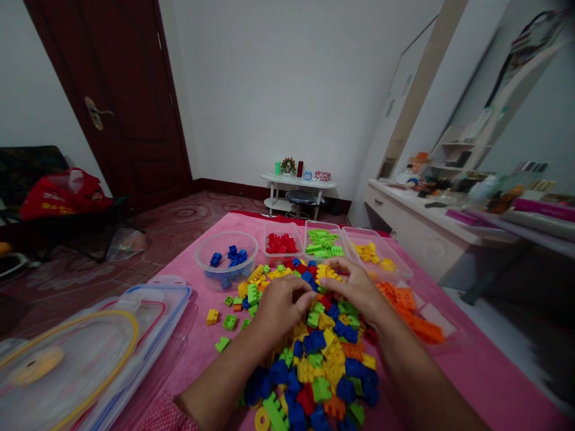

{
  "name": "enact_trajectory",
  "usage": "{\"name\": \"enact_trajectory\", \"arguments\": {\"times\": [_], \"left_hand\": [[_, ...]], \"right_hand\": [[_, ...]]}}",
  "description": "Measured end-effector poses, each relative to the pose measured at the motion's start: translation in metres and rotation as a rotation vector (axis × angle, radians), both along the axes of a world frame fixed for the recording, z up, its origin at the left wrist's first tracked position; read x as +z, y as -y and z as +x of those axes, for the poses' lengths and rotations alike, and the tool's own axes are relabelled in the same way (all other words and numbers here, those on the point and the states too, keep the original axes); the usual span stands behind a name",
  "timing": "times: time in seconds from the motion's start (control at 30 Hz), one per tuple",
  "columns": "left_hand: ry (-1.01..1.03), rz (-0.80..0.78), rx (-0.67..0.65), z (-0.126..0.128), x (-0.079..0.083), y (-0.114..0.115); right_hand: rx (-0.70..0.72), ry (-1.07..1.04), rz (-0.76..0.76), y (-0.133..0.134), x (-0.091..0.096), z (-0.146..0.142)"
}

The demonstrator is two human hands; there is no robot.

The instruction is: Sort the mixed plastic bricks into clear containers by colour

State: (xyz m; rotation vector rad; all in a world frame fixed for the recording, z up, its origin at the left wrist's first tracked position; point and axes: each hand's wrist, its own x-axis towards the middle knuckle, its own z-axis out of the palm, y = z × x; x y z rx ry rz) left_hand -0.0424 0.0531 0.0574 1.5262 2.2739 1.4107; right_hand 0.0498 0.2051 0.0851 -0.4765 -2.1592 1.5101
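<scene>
A heap of mixed toy building bricks (314,342) in blue, yellow, green, red and orange lies in front of me. My left hand (284,304) is over the heap's left side, fingers curled in toward the thumb; whatever they pinch is hidden. Opposite it, my right hand (354,290) has thumb and fingers around a yellow toy brick (327,273) at the heap's far edge. Behind the hands are a round tub (200,261) with blue bricks, and clear boxes with red bricks (281,243), green bricks (324,242) and yellow pieces (367,252).
Orange bricks (417,320) sit in another clear container at the right. Stacked clear lids (112,347) with coloured rims lie at the left on the pink cloth (211,239). A cluttered dresser (404,206) stands to the right, and a small white table (299,179) is by the far wall.
</scene>
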Motion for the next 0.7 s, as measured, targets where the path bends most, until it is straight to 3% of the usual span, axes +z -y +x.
{"name": "enact_trajectory", "arguments": {"times": [0.13, 0.27, 0.4, 0.53, 0.7], "left_hand": [[0.259, 0.142, 0.027, -0.004, 0.002, -0.003], [0.211, 0.149, 0.029, -0.006, 0.002, -0.002], [-0.032, 0.058, -0.048, -0.005, -0.003, 0.0], [-0.21, -0.108, -0.087, -0.002, -0.012, 0.002], [-0.239, -0.172, -0.089, 0.0, -0.014, 0.002]], "right_hand": [[0.08, -0.087, -0.606, 0.009, 0.004, 0.003], [0.13, -0.146, -0.952, 0.01, 0.001, 0.0], [0.075, -0.19, -1.062, 0.007, 0.0, -0.004], [-0.059, -0.279, -1.035, -0.005, 0.003, -0.002], [-0.3, -0.37, -0.937, -0.05, 0.013, 0.001]]}}
